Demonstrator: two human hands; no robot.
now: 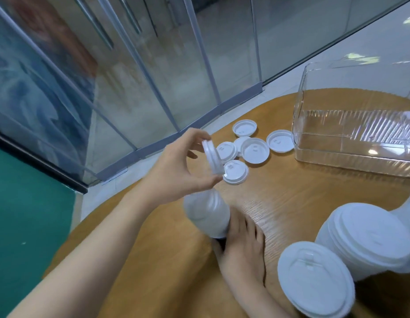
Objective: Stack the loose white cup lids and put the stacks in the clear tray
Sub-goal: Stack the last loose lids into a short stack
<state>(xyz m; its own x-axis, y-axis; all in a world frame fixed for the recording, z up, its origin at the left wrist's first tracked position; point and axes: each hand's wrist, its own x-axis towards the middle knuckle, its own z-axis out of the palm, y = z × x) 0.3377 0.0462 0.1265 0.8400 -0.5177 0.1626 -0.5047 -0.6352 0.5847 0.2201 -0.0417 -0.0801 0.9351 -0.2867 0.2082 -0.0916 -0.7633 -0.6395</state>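
My left hand (176, 166) pinches one lid (212, 157) above the stack (207, 214) my right hand (243, 246) grips.

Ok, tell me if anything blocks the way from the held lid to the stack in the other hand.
Nothing visible does. The left hand pinches a lid just above the blurred stack gripped by the right hand; only open air lies between them.

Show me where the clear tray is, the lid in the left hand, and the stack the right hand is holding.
clear tray (300, 143): head view, bare near-left wall.
held lid (212, 159): head view, its rim, pinched by left hand (174, 171).
lid stack (207, 214): head view, its side, gripped by right hand (242, 246).
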